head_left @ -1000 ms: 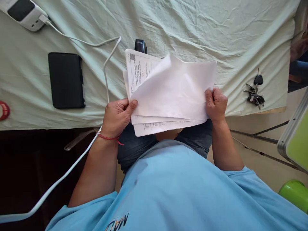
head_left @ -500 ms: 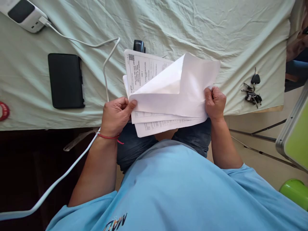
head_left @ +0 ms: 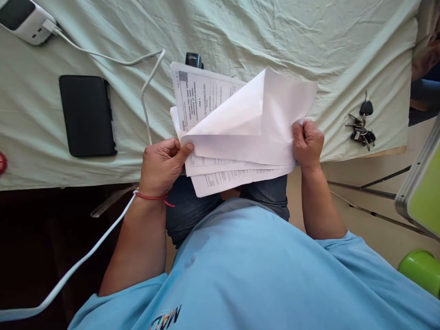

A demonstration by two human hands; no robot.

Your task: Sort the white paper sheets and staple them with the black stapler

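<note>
Between my hands is a small stack of printed papers, held over the table's front edge and my lap. My left hand pinches the stack's left edge, thumb on top. At the right edge, my right hand is closed in a fist around the sheets. The top sheet is blank on the side that shows, and it is folded over diagonally at its upper left. Beneath it, a printed form with a dark square code shows at the left. More printed lines peek out along the bottom.
The table has a wrinkled pale green cloth. A black phone or tablet lies left, near a white charger-like box with a white cable. Behind the papers is a small black object. Keys lie right.
The papers and both hands are almost still; the folded flap has shifted slightly. My view has moved a little, so the things at the left sit further left.
</note>
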